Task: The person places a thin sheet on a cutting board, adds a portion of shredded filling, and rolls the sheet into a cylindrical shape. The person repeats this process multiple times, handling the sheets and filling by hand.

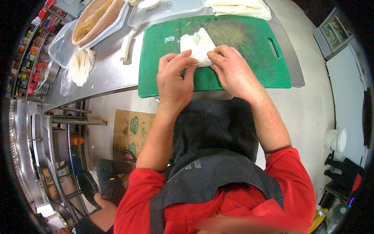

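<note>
A white spring roll wrapper (201, 44) lies on the green cutting board (245, 67), its pointed end away from me and its near edge folded over. My left hand (176, 76) pinches the left part of the folded edge between thumb and fingers. At the right end of the fold, my right hand (233, 68) presses with thumb and fingertips. What the fold holds is hidden. A finished-looking white roll (127, 46) lies on the steel table (108, 70) left of the board. Small orange shreds and a translucent wet patch (169, 39) mark the board.
A peach plastic basket (108, 25) with shredded filling stands at the upper left, beside a clear container (60, 46) and bunched wrappers (81, 67). Stacked wrappers (239, 8) and a clear tray (163, 13) lie beyond the board. Another person sits or crouches at lower left.
</note>
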Demonstrator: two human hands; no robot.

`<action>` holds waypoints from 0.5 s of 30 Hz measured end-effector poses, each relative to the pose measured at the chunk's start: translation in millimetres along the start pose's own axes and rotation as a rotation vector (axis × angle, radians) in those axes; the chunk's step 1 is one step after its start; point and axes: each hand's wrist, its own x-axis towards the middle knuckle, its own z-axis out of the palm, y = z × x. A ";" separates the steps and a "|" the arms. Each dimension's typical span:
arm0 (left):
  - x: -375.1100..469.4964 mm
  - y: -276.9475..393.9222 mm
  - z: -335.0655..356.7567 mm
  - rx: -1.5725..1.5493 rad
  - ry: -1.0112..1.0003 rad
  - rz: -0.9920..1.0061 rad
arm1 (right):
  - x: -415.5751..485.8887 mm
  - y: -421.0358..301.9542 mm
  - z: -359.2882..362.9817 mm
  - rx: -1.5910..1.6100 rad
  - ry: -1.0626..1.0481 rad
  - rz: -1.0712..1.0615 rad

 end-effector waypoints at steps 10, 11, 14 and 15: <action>12.9 3.8 -19.0 -0.135 -0.186 -0.037 | -0.2 -0.4 -0.3 0.012 0.047 -0.007; 16.1 1.6 -20.7 -0.179 -0.230 -0.119 | -0.1 -0.7 -0.5 0.007 0.045 -0.016; 28.8 -9.9 -27.5 -0.175 -0.391 -0.189 | 1.2 -0.9 -2.5 -0.030 0.013 -0.066; 32.0 -13.9 -30.4 -0.081 -0.459 -0.125 | 1.7 -0.9 -3.4 -0.055 0.001 -0.073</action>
